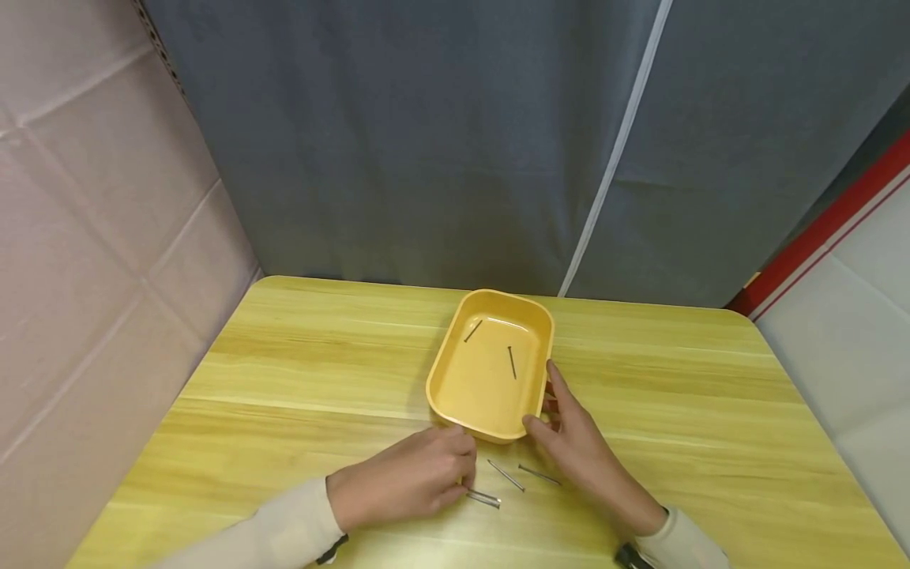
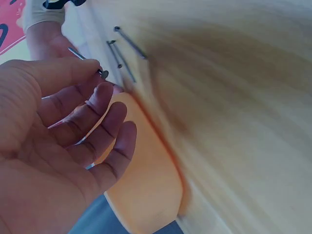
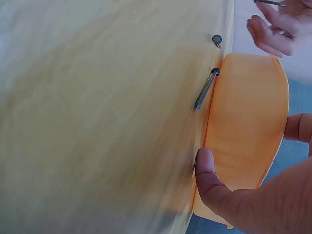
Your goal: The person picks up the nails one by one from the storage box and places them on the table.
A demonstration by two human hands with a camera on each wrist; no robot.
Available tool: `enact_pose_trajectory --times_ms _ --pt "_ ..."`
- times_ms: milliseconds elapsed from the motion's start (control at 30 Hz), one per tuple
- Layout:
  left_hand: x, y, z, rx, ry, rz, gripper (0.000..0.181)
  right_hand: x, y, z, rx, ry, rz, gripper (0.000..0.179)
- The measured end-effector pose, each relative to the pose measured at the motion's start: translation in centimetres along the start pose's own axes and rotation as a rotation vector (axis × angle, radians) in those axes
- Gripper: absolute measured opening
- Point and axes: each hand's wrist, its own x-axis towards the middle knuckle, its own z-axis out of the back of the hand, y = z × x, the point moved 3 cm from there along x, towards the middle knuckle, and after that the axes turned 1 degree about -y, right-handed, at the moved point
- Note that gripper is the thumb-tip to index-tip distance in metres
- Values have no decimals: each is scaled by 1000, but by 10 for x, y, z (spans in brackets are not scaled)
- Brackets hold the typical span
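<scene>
My left hand (image 1: 419, 474) is just in front of the near end of a yellow tray (image 1: 490, 434). In the left wrist view, its thumb and index finger pinch a metal nail (image 2: 76, 52), with the other fingers loosely bent. My right hand (image 1: 579, 442) grips the tray at its near right corner, thumb at the rim and fingers along the outer wall (image 3: 243, 117). Two nails lie inside the tray, one nail (image 1: 472, 330) far left and another nail (image 1: 512, 363) to the right. On the table between my hands lie a nail (image 1: 505, 475) and a second nail (image 1: 539, 474).
The wood-patterned table (image 1: 320, 340) extends to both sides of the tray. Behind its far edge hangs a grey curtain (image 1: 426, 142). A pale covered wall (image 1: 107, 237) stands at left, and a white panel with a red band (image 1: 839, 229) at right.
</scene>
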Motion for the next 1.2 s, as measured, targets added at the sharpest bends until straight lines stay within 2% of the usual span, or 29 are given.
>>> enact_pose_trajectory --times_ms 200,500,800,1033,1200 --pt "2 -1 -8 111 -6 -22 6 0 -1 1 0 2 -3 94" --pt "4 0 -16 121 34 25 6 -1 1 -1 0 3 -3 94" --pt "5 0 -22 250 34 8 8 0 1 -3 -3 5 -43 95" --pt "5 -2 -25 269 -6 2 7 -1 2 -1 2 4 -8 94" --pt "5 -2 -24 266 -14 -7 6 0 2 -2 -4 2 -25 95"
